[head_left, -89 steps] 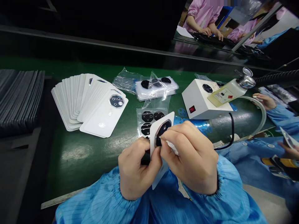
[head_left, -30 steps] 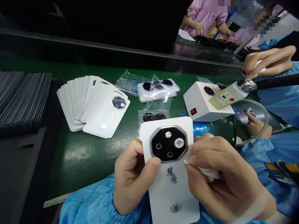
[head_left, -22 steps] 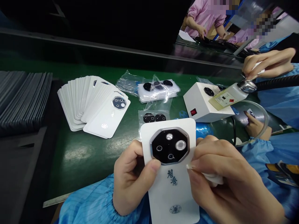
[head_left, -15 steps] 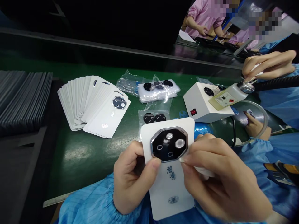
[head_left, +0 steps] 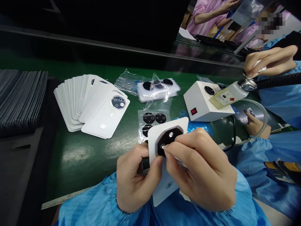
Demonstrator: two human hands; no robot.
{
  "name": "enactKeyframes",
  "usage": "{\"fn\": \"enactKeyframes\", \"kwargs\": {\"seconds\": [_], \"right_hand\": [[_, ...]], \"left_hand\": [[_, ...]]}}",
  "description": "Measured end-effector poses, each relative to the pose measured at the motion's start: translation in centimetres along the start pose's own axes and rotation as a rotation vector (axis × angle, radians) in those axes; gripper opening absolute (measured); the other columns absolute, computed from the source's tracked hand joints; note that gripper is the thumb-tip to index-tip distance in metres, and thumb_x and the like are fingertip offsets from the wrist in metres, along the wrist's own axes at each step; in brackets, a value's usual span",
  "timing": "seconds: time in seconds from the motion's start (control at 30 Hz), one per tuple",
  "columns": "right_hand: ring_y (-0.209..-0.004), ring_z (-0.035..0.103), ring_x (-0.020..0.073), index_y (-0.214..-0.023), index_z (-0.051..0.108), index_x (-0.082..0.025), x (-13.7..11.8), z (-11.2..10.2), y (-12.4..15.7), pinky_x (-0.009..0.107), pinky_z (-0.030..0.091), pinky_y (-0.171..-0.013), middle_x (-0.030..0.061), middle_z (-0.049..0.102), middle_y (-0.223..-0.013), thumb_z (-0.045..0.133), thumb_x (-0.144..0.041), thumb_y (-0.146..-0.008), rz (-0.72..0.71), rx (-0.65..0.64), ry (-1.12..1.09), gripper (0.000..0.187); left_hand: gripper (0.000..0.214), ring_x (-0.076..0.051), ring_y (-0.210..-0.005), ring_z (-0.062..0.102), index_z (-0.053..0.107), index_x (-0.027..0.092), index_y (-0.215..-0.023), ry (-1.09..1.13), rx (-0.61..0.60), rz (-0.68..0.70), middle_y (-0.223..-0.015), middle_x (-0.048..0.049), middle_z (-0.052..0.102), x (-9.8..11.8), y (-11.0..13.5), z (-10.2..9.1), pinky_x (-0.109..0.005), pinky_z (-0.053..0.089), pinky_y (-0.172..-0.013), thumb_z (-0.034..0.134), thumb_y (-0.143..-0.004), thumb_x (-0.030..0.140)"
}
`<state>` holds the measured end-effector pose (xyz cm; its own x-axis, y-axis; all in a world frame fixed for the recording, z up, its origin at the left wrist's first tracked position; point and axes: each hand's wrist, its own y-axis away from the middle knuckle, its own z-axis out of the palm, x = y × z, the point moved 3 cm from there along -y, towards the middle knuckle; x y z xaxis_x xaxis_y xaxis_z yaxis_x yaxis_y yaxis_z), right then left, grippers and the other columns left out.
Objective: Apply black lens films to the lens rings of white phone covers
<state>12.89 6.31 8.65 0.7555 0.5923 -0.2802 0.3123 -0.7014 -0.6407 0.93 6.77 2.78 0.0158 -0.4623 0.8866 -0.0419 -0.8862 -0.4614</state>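
Observation:
My left hand (head_left: pixel 138 177) grips the left edge of a white phone back cover (head_left: pixel 157 190), its thumb on the front just below the camera area. The cover is tilted. Its black octagonal lens plate (head_left: pixel 164 138) has a silver rim and round lens rings, partly hidden by my right hand. My right hand (head_left: pixel 199 169) is pinched over the plate. A small white tip of a wipe (head_left: pixel 185 196) shows at its fingertips near a lower lens ring, and more of it hangs below the palm.
Left lie fanned white phone covers (head_left: pixel 103 113) and a rack of dark sheets (head_left: pixel 28 100). Behind the cover are bagged black lens plates (head_left: pixel 149 118) and a plastic-wrapped stack (head_left: pixel 155 92). A white box (head_left: pixel 199 103) and liquid bottle (head_left: pixel 225 95) stand right, near a co-worker's hand (head_left: pixel 270 61).
My right fingertips have moved from the lens plate's lower right edge onto its face, leftward. The cover has turned and tilted. The person in pink at the back has raised an arm.

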Motion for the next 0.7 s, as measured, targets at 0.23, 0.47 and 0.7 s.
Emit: {"fn": "enactKeyframes", "kwargs": {"seconds": [0.23,0.47,0.7], "right_hand": [[-0.064,0.046,0.0133,-0.077,0.059,-0.014,0.1,0.2,-0.1,0.031,0.038,-0.056,0.0035,0.056,-0.070,0.057,-0.005,-0.077,-0.003,-0.029,-0.013,0.009],[-0.062,0.045,0.0129,-0.077,0.058,-0.014,0.3,0.4,-0.1,0.030,0.038,-0.054,0.0030,0.056,-0.069,0.056,-0.005,-0.078,0.002,-0.012,-0.013,0.010],[-0.065,0.051,0.0135,-0.080,0.056,-0.016,0.1,-0.6,0.1,0.032,0.043,-0.057,0.0020,0.056,-0.070,0.060,-0.004,-0.077,0.003,0.078,0.041,0.012]], "left_hand": [[0.011,-0.002,-0.055,0.049,0.055,0.017,-0.080,-0.048,0.013,0.016,-0.067,0.0069,0.056,-0.1,0.0,0.1,-0.014,0.039,-0.049,0.057,-0.078,0.006],[0.010,-0.003,-0.055,0.049,0.054,0.018,-0.080,-0.044,0.005,-0.018,-0.067,0.0063,0.057,-0.1,0.1,0.1,-0.015,0.039,-0.049,0.056,-0.080,0.008],[0.009,-0.005,-0.047,0.045,0.054,0.021,-0.080,0.045,-0.029,-0.103,-0.060,0.0059,0.053,-0.6,0.2,-0.1,-0.016,0.035,-0.041,0.056,-0.082,0.013]]}}
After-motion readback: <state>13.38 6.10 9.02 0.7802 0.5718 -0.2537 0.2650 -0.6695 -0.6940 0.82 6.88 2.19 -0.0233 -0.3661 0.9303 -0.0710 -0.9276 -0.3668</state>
